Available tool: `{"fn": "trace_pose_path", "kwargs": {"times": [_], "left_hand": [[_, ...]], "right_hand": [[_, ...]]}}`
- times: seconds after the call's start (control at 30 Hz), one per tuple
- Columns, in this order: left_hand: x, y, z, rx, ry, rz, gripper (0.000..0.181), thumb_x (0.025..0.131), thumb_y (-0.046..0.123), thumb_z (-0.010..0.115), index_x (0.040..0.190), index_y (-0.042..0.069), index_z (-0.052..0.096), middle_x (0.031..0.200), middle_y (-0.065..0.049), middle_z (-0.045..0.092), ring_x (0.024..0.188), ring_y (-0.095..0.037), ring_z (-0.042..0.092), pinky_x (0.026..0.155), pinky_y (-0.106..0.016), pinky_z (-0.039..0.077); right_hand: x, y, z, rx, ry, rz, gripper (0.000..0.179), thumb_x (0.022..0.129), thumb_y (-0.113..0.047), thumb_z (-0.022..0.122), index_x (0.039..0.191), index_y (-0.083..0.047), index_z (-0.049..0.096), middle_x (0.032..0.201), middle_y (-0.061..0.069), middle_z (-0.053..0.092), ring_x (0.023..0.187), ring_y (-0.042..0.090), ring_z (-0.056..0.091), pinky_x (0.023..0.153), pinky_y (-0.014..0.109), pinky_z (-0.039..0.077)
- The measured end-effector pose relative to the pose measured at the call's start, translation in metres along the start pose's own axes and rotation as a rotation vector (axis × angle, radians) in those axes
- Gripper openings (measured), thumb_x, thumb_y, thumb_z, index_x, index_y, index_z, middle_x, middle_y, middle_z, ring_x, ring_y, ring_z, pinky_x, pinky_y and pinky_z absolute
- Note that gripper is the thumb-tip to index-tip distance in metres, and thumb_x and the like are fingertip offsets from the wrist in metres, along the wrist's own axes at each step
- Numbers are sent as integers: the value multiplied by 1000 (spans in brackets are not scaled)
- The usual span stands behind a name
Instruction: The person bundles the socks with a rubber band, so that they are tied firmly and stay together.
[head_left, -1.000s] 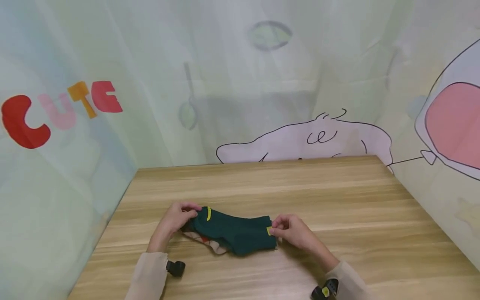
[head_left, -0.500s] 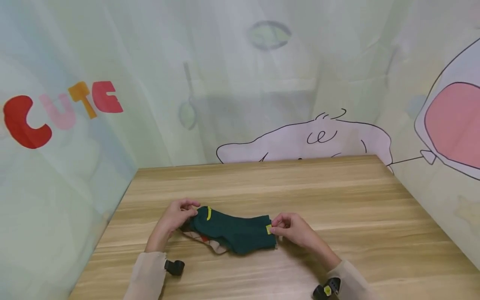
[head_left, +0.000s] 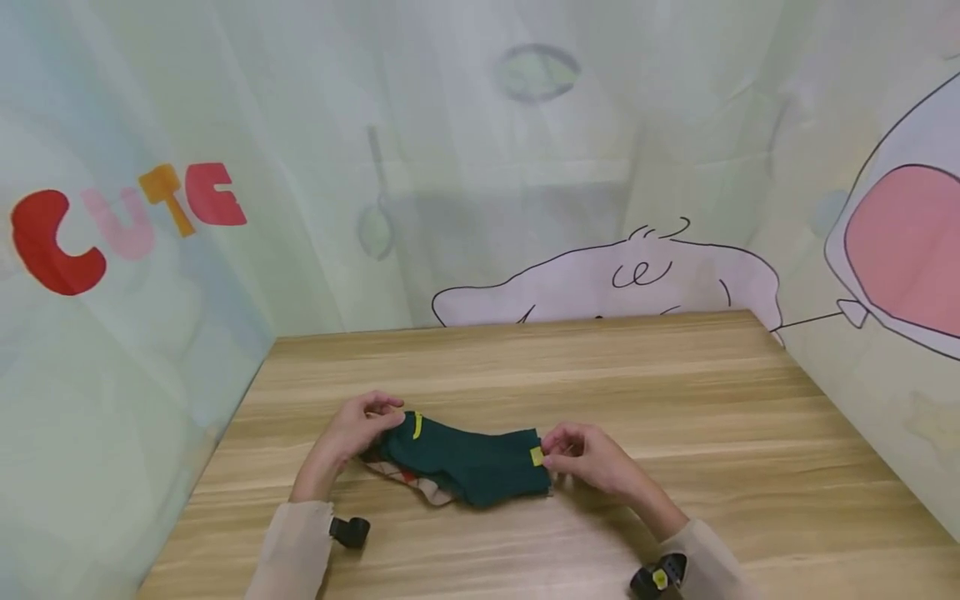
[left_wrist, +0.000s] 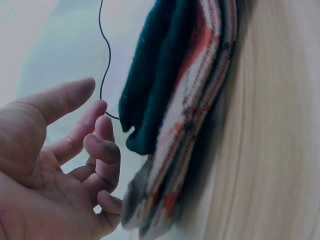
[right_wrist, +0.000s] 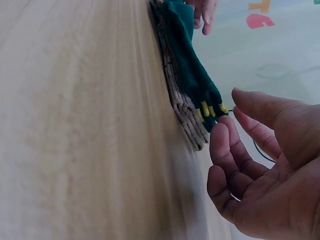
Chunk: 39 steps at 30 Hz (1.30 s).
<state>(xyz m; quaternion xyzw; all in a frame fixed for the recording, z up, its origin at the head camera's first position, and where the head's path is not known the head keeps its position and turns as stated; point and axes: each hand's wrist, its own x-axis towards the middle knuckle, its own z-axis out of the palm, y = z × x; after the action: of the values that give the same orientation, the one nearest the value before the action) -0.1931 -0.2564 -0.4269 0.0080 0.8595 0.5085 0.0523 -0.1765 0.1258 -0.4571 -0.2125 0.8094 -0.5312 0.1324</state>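
A pair of dark green socks with yellow marks lies flat, toes to the left and cuffs to the right. Beneath it is a pair of beige patterned socks, whose folded cuff edges show in the right wrist view. By the toe end is my left hand, its fingers loosely bent and the thumb apart from them; nothing is gripped. My right hand is at the cuff end beside the yellow tag. Its fingertips are close to the cuff, with a gap between thumb and fingers; contact is unclear.
The socks lie on a wood-grain table. Printed curtains hang behind it and along both sides. A black camera is strapped at the left wrist and another camera at the right wrist.
The left hand has risen slightly at the toe end, and the right hand has shifted a little at the cuffs. The socks lie almost where they were.
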Motion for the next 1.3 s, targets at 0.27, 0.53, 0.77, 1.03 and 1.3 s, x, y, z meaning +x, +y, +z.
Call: {"fn": "trace_pose_path", "kwargs": {"times": [0.27, 0.53, 0.77, 1.03, 1.3], "left_hand": [[5, 6, 2, -23, -74, 51, 34, 95, 16, 69, 121, -6, 63, 102, -13, 62, 85, -21, 55, 71, -30, 47], [7, 12, 4, -5, -128, 96, 34, 97, 15, 67, 122, -8, 61, 103, -12, 63, 88, -22, 58, 78, -34, 50], [8, 17, 8, -21, -168, 147, 35, 97, 13, 66, 122, -11, 60, 104, -15, 66, 91, -23, 61, 79, -32, 53], [11, 26, 11, -60, -195, 140, 36, 98, 12, 65, 124, -12, 58, 103, -15, 67, 91, -32, 63, 81, -37, 53], [13, 28, 18, -58, -213, 135, 36, 98, 13, 65, 124, -11, 58, 103, -16, 67, 93, -34, 63, 84, -42, 53]], "right_hand": [[-4, -2, -2, 1, -8, -26, 21, 91, -11, 73, 109, -2, 69, 95, 7, 67, 88, 20, 60, 77, 25, 49], [-9, -4, -6, 9, 2, -19, 21, 91, -12, 73, 109, -3, 69, 94, 7, 67, 85, 19, 61, 74, 25, 49], [-13, -6, -11, 16, 17, -14, 21, 91, -12, 73, 108, -1, 68, 95, 9, 66, 85, 21, 61, 73, 25, 48], [-15, -8, -13, 30, 31, -16, 18, 93, -9, 71, 108, 0, 68, 94, 8, 67, 83, 20, 60, 71, 25, 48], [-19, -9, -16, 4, 33, -16, 18, 93, -8, 70, 109, 2, 68, 93, 6, 66, 84, 20, 60, 73, 25, 49]]}}
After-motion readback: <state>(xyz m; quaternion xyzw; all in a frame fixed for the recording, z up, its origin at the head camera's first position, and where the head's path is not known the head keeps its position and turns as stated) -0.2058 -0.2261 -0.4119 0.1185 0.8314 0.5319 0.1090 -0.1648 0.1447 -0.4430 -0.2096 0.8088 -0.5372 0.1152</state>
